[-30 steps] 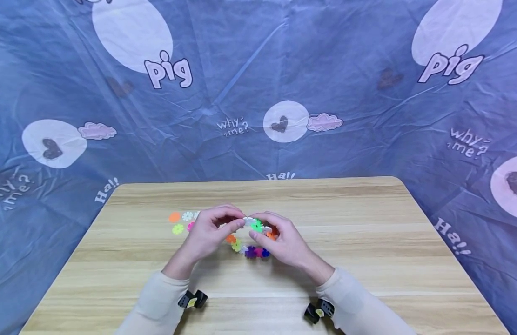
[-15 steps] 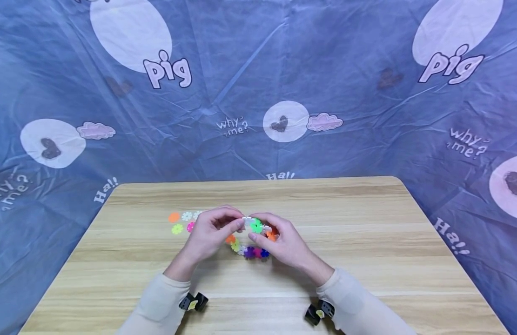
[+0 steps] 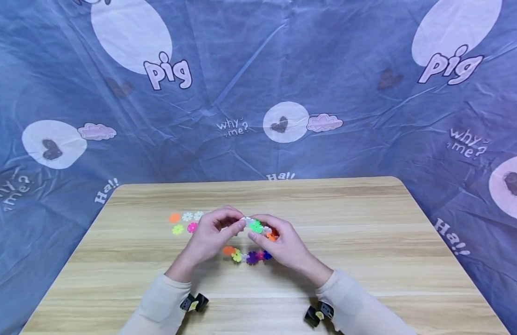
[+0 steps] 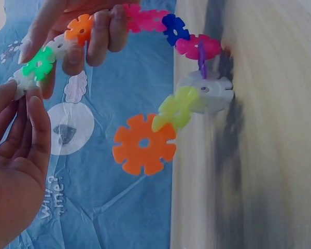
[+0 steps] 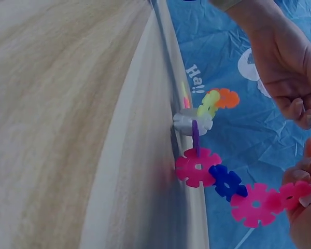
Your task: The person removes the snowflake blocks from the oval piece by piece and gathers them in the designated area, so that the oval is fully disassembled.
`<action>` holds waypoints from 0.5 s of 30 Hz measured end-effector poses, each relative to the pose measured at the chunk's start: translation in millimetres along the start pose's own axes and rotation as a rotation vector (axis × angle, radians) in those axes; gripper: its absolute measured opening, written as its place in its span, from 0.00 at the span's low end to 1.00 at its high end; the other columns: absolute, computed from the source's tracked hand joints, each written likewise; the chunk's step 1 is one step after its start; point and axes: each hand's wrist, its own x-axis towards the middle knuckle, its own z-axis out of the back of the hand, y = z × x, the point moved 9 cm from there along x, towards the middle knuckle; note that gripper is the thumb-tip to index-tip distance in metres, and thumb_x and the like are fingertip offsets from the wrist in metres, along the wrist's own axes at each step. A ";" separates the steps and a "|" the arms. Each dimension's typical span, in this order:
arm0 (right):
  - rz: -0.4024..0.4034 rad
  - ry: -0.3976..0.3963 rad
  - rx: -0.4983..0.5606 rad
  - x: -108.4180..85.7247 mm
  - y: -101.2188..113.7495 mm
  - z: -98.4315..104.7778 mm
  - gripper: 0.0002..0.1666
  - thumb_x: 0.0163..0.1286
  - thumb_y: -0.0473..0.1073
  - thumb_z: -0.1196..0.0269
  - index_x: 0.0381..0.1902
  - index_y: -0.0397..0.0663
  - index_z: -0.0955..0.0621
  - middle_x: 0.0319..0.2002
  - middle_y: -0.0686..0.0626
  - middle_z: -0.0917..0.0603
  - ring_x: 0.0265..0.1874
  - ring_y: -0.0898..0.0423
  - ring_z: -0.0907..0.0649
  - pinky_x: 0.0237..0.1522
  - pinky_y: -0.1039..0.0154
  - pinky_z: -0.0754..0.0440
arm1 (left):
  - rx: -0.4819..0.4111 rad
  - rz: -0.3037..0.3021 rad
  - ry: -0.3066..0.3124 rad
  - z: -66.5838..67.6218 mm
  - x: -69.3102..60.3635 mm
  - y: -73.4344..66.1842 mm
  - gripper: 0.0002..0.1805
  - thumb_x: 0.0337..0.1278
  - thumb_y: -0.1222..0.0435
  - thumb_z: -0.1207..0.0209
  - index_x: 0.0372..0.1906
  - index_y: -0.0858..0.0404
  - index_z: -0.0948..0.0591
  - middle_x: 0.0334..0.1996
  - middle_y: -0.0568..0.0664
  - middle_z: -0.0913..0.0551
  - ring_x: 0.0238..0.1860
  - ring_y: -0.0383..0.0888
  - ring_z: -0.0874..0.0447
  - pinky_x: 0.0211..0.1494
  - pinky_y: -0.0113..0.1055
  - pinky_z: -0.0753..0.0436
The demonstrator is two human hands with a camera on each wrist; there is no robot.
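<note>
A chain of flower-shaped plastic snowflake discs (image 3: 252, 257), slotted edge to edge, curves between and below my hands. My left hand (image 3: 214, 232) pinches the white disc (image 4: 25, 85) at its upper end with thumb and fingertips. Next to that sits a green disc (image 4: 39, 64). My right hand (image 3: 285, 237) grips the chain near another white disc and an orange disc (image 4: 79, 30), hiding part of it. From there hang pink, dark blue (image 4: 175, 30), purple and white discs. A yellow disc (image 4: 179, 109) and an orange disc (image 4: 129, 150) form the loose end, apart from my left hand.
Several loose discs lie on the wooden table (image 3: 367, 260) left of my left hand: orange (image 3: 174, 217), white (image 3: 187, 216), yellow (image 3: 177, 229) and pink (image 3: 192, 227). A blue printed cloth (image 3: 241, 153) hangs behind the table's far edge.
The loose lower stretch of the chain has swung down and toward me, its orange end now farther from my left hand. Both hands stay nearly in place.
</note>
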 end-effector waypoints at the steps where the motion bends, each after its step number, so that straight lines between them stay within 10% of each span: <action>1: 0.007 -0.002 -0.004 0.2 1.2 0.1 0.21 0.76 0.43 0.30 0.64 0.49 0.15 0.56 0.44 0.10 0.44 0.59 0.12 0.47 0.65 0.10 | 0.003 -0.011 0.005 -1.2 -0.1 0.0 0.06 0.71 0.73 0.34 0.47 0.68 0.11 0.44 0.60 0.11 0.38 0.38 0.16 0.42 0.30 0.14; 15: 0.048 -0.003 -0.068 0.1 11.0 0.4 0.22 0.74 0.44 0.28 0.64 0.47 0.14 0.48 0.49 0.10 0.38 0.61 0.15 0.39 0.66 0.13 | 0.155 -0.191 -0.061 -2.8 -1.1 -11.4 0.04 0.68 0.74 0.32 0.40 0.64 0.09 0.37 0.55 0.09 0.35 0.38 0.20 0.36 0.31 0.21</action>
